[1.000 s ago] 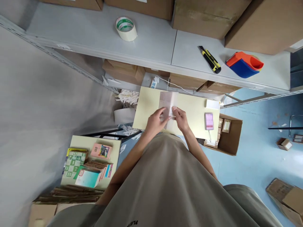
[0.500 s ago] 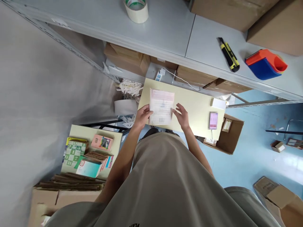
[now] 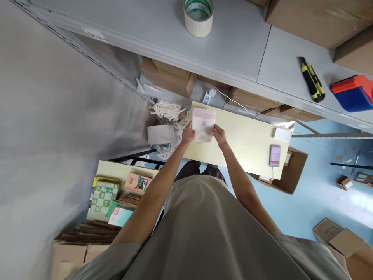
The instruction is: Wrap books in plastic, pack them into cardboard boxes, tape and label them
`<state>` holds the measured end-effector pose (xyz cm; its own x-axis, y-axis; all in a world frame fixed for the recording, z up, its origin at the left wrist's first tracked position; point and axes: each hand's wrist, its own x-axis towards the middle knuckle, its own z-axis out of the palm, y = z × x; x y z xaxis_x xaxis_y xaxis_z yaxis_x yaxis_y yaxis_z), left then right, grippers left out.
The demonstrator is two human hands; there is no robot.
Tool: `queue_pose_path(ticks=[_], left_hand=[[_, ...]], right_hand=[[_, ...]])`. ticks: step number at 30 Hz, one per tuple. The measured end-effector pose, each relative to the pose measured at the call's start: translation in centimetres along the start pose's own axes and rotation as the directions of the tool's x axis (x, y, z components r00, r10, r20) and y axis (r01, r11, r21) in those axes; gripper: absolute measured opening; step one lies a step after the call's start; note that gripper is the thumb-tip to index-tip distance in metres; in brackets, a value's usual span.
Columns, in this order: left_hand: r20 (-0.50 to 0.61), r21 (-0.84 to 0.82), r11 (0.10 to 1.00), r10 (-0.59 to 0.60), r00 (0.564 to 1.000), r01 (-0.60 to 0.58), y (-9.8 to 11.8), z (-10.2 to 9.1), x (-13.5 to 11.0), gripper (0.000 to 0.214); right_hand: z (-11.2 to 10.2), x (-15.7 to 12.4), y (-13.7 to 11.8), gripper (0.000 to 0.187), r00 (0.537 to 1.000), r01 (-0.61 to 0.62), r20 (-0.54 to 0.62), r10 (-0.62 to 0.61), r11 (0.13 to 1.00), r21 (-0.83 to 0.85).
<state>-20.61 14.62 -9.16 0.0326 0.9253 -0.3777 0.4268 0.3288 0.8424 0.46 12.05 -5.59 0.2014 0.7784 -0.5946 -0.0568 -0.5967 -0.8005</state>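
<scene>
A flat, pinkish-white booklet or packet [image 3: 204,123] with printing on it is held above the left part of the pale yellow table [image 3: 239,144]. My left hand [image 3: 188,134] grips its left edge, thumb on top. At the right edge, my right hand [image 3: 219,135] has its fingers closed on the same packet. The print is too small to read, and I cannot make out whether a clear wrapper covers it. A phone [image 3: 274,155] with a pinkish screen lies at the table's right end, near a white box [image 3: 282,133].
On the grey shelf [image 3: 233,50] above sit a tape roll [image 3: 199,19], a utility knife [image 3: 311,79] and a red-blue tape dispenser [image 3: 354,93]. Paper strips [image 3: 169,110] pile up left of the table. Books [image 3: 105,194] lie on a side table. An open carton [image 3: 298,171] stands at right.
My right hand has gone from spread fingers beside the packet to gripping its right edge. The packet is farther from me and looks smaller. The whole view has shifted, moving the scene rightward.
</scene>
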Motion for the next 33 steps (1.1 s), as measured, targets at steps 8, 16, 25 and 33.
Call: queue_pose_path(ticks=[8, 16, 25, 33], left_hand=[[0.048, -0.073, 0.989, -0.122, 0.991, 0.126, -1.1, 0.6, 2.3, 0.085], [0.015, -0.359, 0.923, -0.143, 0.990, 0.139, -4.1, -2.0, -11.3, 0.059], [-0.323, -0.513, 0.855, -0.266, 0.908, 0.068, -5.4, -2.1, -24.4, 0.042], [-0.603, -0.544, 0.829, -0.281, 0.747, -0.127, -7.6, -0.5, -40.5, 0.051]], right_hand=[[0.9, 0.1, 0.8, 0.076, 0.994, -0.079, -0.078, 0.081, 0.997, 0.017], [-0.1, -9.3, 3.1, 0.074, 0.997, 0.000, 0.073, 0.002, 1.000, -0.027], [-0.6, -15.9, 2.1, 0.067, 0.929, 0.199, 0.338, -0.153, 0.974, -0.105], [-0.2, -23.0, 7.9, 0.066, 0.799, 0.226, 0.580, -0.159, 0.973, -0.044]])
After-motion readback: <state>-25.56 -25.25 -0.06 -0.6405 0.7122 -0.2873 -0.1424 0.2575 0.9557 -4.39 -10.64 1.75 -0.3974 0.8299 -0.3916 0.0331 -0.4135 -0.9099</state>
